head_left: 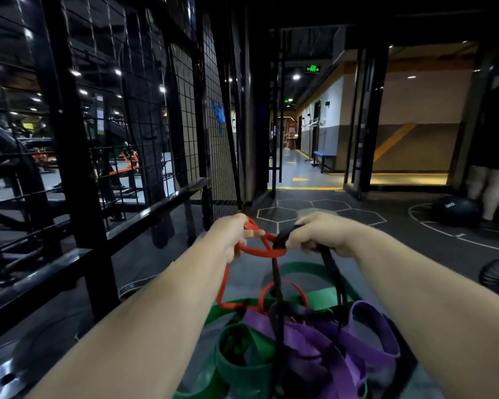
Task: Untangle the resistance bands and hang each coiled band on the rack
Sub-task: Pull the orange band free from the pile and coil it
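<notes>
Gripping the red band (pixel 254 251) in my left hand (pixel 231 236), fingers curled round it, I hold the black band (pixel 330 269) clenched in my right hand (pixel 320 233). Both hands are raised side by side above the heap, near the middle of the view. Between my hands the red band crosses the black one, and lower down a red loop seems to ring the black strand.

To do this step well, I judge I should not haul the 2 apart hard, since that would tighten the knot. Better to slacken the red, find where it passes round the black, and feed that loop back through.

The green band (pixel 242 361) and purple band (pixel 375 323) lie knotted in the heap near me, and both lifted bands run down into it. No bin or basket shows around the heap; it appears to lie on the grey floor. The rack (pixel 69 139), a black frame with wire grid, stands to the left, with no band on it that I can see.
</notes>
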A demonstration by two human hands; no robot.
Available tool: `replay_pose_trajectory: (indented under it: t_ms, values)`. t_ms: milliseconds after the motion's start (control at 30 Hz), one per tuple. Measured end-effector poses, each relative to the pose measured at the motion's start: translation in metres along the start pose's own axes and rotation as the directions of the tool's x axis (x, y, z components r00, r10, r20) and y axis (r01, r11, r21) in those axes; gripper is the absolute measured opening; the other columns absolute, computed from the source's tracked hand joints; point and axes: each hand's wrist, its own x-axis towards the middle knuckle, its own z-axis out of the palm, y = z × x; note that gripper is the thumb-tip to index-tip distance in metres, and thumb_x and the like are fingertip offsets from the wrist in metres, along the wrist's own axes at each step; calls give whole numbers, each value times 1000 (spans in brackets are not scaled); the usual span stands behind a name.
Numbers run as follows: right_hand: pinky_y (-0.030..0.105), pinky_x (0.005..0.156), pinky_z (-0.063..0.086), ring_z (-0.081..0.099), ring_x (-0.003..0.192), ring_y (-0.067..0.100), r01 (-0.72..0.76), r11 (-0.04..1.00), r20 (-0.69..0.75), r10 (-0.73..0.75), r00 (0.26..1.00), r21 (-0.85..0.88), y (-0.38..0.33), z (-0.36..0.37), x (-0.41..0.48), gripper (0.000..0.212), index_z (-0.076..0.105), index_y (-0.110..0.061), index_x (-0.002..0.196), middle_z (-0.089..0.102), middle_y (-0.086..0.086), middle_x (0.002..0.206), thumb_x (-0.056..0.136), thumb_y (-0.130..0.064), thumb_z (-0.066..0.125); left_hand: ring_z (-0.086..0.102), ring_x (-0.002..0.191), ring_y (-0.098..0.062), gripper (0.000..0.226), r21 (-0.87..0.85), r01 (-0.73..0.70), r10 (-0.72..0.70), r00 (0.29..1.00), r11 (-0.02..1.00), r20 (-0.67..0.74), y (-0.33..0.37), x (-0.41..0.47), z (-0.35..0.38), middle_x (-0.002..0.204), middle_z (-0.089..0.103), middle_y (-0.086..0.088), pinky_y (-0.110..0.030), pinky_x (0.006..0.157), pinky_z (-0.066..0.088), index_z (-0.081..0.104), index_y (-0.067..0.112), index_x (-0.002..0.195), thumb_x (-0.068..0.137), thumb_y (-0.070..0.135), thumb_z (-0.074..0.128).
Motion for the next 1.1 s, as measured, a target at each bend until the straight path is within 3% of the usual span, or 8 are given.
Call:
replay_pose_trajectory:
  t_ms: [200, 333, 433, 533, 633, 833, 967, 1100]
  values:
    - [16, 52, 43, 52, 50, 9, 132, 914, 23, -152, 988, 384, -29, -12, -5, 10, 57, -3, 84, 50, -3, 49, 90, -7, 64, 34, 49, -11, 31, -114, 26, -22, 999, 993, 37, -1, -9, 17, 44, 45, 5, -24, 51, 26, 51, 19, 60, 90, 24, 53]
    - [13, 50, 44, 55, 45, -2, 282, 924, -260, -215, 942, 260, -58, -23, -10, 17, 59, -11, 86, 60, -11, 49, 95, -25, 62, 40, 46, -9, 28, -342, 10, 15, 998, 940, 69, 21, -13, 22, 51, 50, 5, -21, 49, 30, 56, 17, 65, 92, 23, 53]
    - [17, 64, 42, 56, 61, -1, 428, 897, -468, -333, 818, 109, -90, -45, -8, 25, 63, -13, 97, 62, -12, 66, 94, -37, 62, 44, 41, -4, 24, -464, -66, 121, 989, 883, 89, 66, -25, 24, 49, 54, 7, -17, 51, 31, 56, 15, 73, 96, 19, 51]
    - [11, 65, 43, 54, 66, 0, 572, 810, -677, -349, 648, 129, -124, -68, -2, 34, 59, -5, 107, 54, -6, 78, 95, -37, 61, 47, 52, -6, 17, -497, -196, 268, 960, 846, 79, 118, -43, 27, 58, 58, 3, -17, 57, 37, 56, 12, 83, 98, 18, 50]
    - [23, 73, 42, 49, 76, 9, 627, 770, -781, -318, 538, 119, -133, -84, 11, 47, 57, -1, 119, 49, -3, 82, 94, -41, 62, 54, 49, -7, 9, -506, -333, 396, 918, 796, 18, 150, -53, 28, 54, 61, 2, -19, 51, 43, 58, 9, 95, 96, 13, 50]
    - [29, 72, 45, 53, 78, 13, 265, 964, -488, -223, 844, 16, -78, -79, 25, 42, 60, -14, 115, 59, -2, 92, 91, -49, 62, 45, 52, -6, 9, -331, -300, 304, 952, 895, -42, 116, -37, 17, 56, 53, 5, -20, 53, 38, 52, 13, 83, 91, 10, 50]
    - [31, 66, 40, 53, 69, 18, 155, 986, -375, -166, 912, -59, -54, -67, 36, 36, 69, -15, 93, 57, -2, 70, 86, -50, 68, 46, 38, -3, 11, -365, -171, 183, 983, 915, -2, 72, -20, 17, 72, 64, 2, -19, 43, 43, 57, 9, 87, 94, 10, 48]
    - [32, 60, 35, 47, 62, 17, 148, 989, -334, -144, 931, -11, -54, -61, 35, 41, 66, -12, 93, 53, -1, 66, 82, -51, 70, 48, 39, -5, 16, -339, -194, 231, 970, 921, 72, 56, -16, 29, 55, 63, 3, -17, 42, 39, 55, 11, 81, 94, 11, 47]
